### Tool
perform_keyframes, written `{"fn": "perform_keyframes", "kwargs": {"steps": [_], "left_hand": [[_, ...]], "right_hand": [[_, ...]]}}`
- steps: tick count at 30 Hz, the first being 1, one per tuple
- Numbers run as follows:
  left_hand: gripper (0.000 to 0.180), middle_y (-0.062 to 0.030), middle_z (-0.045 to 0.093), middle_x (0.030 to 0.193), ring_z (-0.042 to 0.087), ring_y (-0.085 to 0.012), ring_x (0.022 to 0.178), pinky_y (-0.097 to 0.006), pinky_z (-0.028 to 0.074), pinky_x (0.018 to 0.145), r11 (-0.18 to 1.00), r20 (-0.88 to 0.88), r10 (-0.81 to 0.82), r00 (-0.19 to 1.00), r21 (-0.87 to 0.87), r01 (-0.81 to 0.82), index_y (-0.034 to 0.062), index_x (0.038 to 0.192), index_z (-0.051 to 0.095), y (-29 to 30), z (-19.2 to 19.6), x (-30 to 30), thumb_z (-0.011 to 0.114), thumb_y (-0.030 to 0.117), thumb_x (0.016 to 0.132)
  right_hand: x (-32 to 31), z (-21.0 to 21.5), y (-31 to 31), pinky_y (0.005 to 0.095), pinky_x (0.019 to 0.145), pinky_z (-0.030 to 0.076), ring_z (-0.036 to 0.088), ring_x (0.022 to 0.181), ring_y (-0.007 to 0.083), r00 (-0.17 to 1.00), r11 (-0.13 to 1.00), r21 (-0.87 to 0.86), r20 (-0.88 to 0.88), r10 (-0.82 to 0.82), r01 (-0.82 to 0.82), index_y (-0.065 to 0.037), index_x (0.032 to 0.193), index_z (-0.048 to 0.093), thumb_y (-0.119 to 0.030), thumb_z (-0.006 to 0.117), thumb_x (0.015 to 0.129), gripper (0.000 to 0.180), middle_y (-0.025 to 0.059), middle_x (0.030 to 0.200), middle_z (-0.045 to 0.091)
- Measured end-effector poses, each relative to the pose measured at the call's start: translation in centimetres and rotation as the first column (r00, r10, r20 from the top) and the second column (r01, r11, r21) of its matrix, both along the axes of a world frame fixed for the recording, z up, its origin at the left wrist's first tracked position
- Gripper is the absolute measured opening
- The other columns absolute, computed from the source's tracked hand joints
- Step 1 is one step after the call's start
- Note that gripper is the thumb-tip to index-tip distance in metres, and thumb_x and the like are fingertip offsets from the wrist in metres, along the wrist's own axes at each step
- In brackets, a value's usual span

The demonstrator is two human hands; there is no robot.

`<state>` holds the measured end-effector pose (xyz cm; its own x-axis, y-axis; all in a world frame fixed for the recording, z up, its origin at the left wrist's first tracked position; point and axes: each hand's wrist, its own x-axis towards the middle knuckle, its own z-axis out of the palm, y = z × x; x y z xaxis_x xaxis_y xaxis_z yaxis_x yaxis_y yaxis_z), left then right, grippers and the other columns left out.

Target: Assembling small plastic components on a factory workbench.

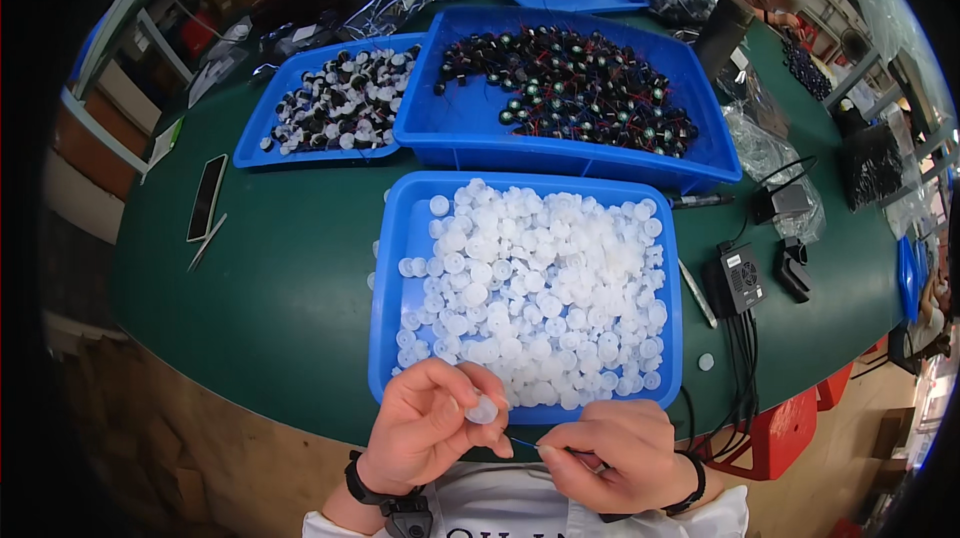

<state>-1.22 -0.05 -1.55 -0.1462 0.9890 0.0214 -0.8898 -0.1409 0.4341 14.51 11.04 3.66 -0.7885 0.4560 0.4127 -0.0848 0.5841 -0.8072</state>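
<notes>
Just in front of the near edge of a blue tray [378,328], my left hand [420,430] pinches a small round translucent white plastic cap [482,410] between its fingertips. My right hand [625,453] is closed to its right, thumb against the fingers. A thin, dark blue wire [522,442] runs from the right fingertips toward the left hand; whatever else that hand may hold is hidden inside it. Loose white caps [550,288] of the same kind fill most of the tray.
Behind stands a deep blue bin [570,155] of small black wired parts; left of it, a shallow blue tray [245,153] holds black-and-white pieces. A phone [207,198] and tweezers [207,243] lie left. A black box with cables [740,276] and a pen-like tool [697,295] lie right. People sit beyond.
</notes>
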Motion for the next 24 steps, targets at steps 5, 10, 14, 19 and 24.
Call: {"fn": "perform_keyframes", "kwargs": {"steps": [5,10,14,19,24], "left_hand": [[0.021,-0.0228,0.049,0.108,0.055,-0.0262,0.091,-0.042,0.052,0.079,0.992,0.000,0.016,1.000,-0.123,-0.015,-0.0039,0.107,0.047,0.1,1.2,0.2,0.046,0.004,0.088],[0.028,-0.0238,0.049,0.110,0.054,-0.0282,0.096,-0.042,0.050,0.082,0.986,-0.117,-0.012,0.993,-0.169,-0.007,-0.0086,0.111,0.045,0.1,1.3,0.4,0.048,0.006,0.087],[0.027,-0.0228,0.049,0.110,0.053,-0.0274,0.100,-0.042,0.048,0.084,0.995,-0.033,-0.044,0.998,-0.091,0.041,-0.0072,0.110,0.047,-0.1,0.6,0.3,0.049,0.007,0.087],[0.027,-0.0214,0.050,0.109,0.051,-0.0264,0.102,-0.040,0.046,0.084,0.997,-0.076,-0.029,0.997,-0.072,0.024,-0.0061,0.109,0.048,0.0,0.6,0.7,0.051,0.009,0.087],[0.028,-0.0207,0.050,0.109,0.051,-0.0258,0.102,-0.040,0.046,0.083,0.997,-0.104,-0.028,0.994,-0.077,0.020,-0.0063,0.109,0.048,0.0,0.7,0.5,0.052,0.009,0.086]], "right_hand": [[-0.2,-0.1,-0.3,0.0261,0.034,0.030,0.042,0.038,0.0149,0.999,0.998,0.043,0.020,-0.047,0.046,-0.001,0.073,0.056,0.001,0.064,0.064,0.012,0.0024,0.051,0.042],[-0.4,0.2,-0.2,0.0262,0.034,0.031,0.042,0.037,0.0156,0.996,0.996,0.051,0.041,-0.080,0.078,-0.002,0.073,0.056,0.000,0.063,0.063,0.012,0.0029,0.050,0.043],[-0.6,0.3,-0.2,0.0261,0.034,0.031,0.042,0.036,0.0158,0.997,0.996,0.047,0.025,-0.077,0.076,-0.002,0.072,0.056,0.001,0.063,0.063,0.012,0.0031,0.049,0.043],[-0.5,0.2,-0.2,0.0258,0.033,0.031,0.042,0.036,0.0155,0.998,0.998,0.026,0.036,-0.054,0.053,-0.001,0.072,0.056,0.001,0.063,0.063,0.012,0.0030,0.049,0.043],[-0.8,0.1,-0.1,0.0256,0.033,0.031,0.043,0.036,0.0150,0.997,0.998,0.012,0.052,-0.055,0.055,-0.001,0.072,0.056,0.001,0.063,0.063,0.012,0.0027,0.050,0.044]]}}
